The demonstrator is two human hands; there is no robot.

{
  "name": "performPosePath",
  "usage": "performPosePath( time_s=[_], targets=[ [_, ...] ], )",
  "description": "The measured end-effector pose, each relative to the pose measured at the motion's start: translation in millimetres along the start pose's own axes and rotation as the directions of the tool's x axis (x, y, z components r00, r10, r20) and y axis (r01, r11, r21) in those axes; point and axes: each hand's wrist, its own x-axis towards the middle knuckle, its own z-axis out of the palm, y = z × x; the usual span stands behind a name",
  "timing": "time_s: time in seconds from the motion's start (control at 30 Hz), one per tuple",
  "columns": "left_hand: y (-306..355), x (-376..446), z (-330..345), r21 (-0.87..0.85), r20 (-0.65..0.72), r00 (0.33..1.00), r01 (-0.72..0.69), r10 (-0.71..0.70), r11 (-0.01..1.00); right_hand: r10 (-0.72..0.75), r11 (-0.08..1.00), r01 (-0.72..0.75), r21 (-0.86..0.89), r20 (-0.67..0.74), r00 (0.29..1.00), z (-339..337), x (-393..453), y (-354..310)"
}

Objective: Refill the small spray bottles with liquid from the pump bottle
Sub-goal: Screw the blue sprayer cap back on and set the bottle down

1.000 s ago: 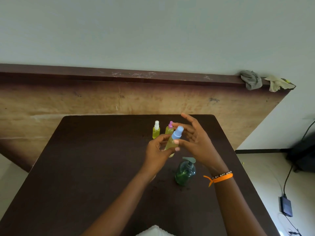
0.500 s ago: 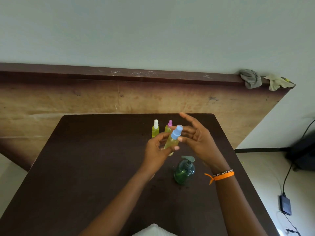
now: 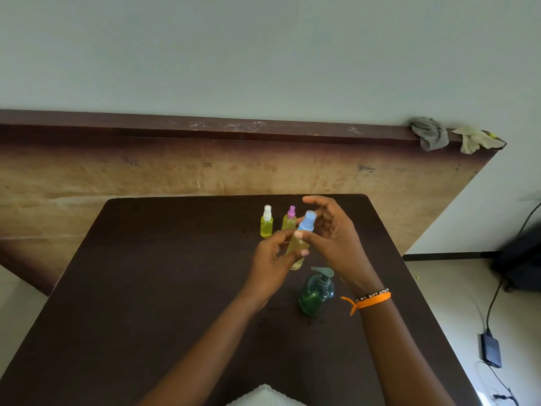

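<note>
A dark brown bench (image 3: 146,288) spreads beneath the grip. Beyond the grip, a worn wooden panel (image 3: 117,177) runs along the pale wall (image 3: 263,54), topped by a dark ledge (image 3: 205,127). Far up and right of the grip, a grey rag (image 3: 429,133) and a yellowish rag (image 3: 475,139) lie on that ledge. Right and below, a black adapter (image 3: 491,350) with its cable (image 3: 494,303) lies on the floor (image 3: 456,303).

Blue-capped spray bottle (image 3: 300,240): yellow-green liquid, tilted, cap up and away, held above table, lower body partly hidden, fill level unclear. White-capped spray bottle (image 3: 266,222): upright at far side of table, nearly full. Pink-capped spray bottle (image 3: 289,218): upright just beside it, to right. Pump bottle (image 3: 316,293): green, rounded, teal pump on, upright, nearer than other three.
</note>
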Motion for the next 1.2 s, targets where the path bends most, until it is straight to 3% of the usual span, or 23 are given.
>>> performPosePath(
  time_s=[0.07, 0.17, 0.23, 0.37, 0.43, 0.5, 0.6, 0.8, 1.03, 1.2],
  targets=[
    [-1.2, -0.3, -0.7, -0.007, 0.018, 1.000, 0.014, -0.014, 1.000, -0.007, 0.999, 0.007, -0.042, 0.017, 1.000, 2.0, 0.8, 1.6],
    [3.0, -0.5, -5.1, 0.012, 0.075, 0.997, 0.021, -0.021, 1.000, 0.024, 0.991, -0.042, 0.125, 0.144, 0.989, -7.2, 1.3, -3.4],
    [7.4, -0.5, -9.0, -0.005, 0.162, 0.986, 0.035, -0.034, 0.999, 0.036, 0.970, -0.091, 0.226, 0.237, 0.971, -16.1, 3.0, -3.8],
    [11.0, -2.8, -14.5, -0.127, 0.380, 0.918, 0.177, -0.117, 0.976, 0.036, 0.950, -0.168, 0.265, 0.441, 0.897, -24.8, 6.4, -3.6],
    [13.0, -3.7, -16.0, -0.188, 0.467, 0.874, 0.247, -0.135, 0.951, 0.041, 0.927, -0.209, 0.312, 0.468, 0.883, -21.6, 5.7, -4.2],
    [14.9, -3.7, -17.2, -0.222, 0.492, 0.861, 0.271, -0.133, 0.936, 0.059, 0.910, -0.218, 0.353, 0.410, 0.910, -13.9, 3.3, -4.1],
    [13.6, -2.6, -19.1, -0.213, 0.374, 0.918, 0.226, -0.135, 0.950, 0.067, 0.927, -0.164, 0.338, 0.282, 0.957, -0.6, 0.9, 0.7],
    [7.1, 0.7, -19.5, -0.090, 0.239, 0.967, 0.113, -0.089, 0.990, 0.050, 0.955, -0.069, 0.288, 0.070, 0.996, 13.7, -1.5, 3.9],
    [1.7, 4.1, -29.8, 0.012, 0.115, 0.989, 0.090, -0.090, 0.996, 0.098, 0.971, -0.097, 0.217, 0.006, 0.995, 31.9, 7.0, 13.5],
    [-2.5, 13.3, -47.3, 0.101, 0.014, 0.999, 0.048, -0.049, 0.994, 0.078, 0.991, -0.085, -0.102, -0.074, 0.994, 46.1, 20.4, 30.9]
  ],
)
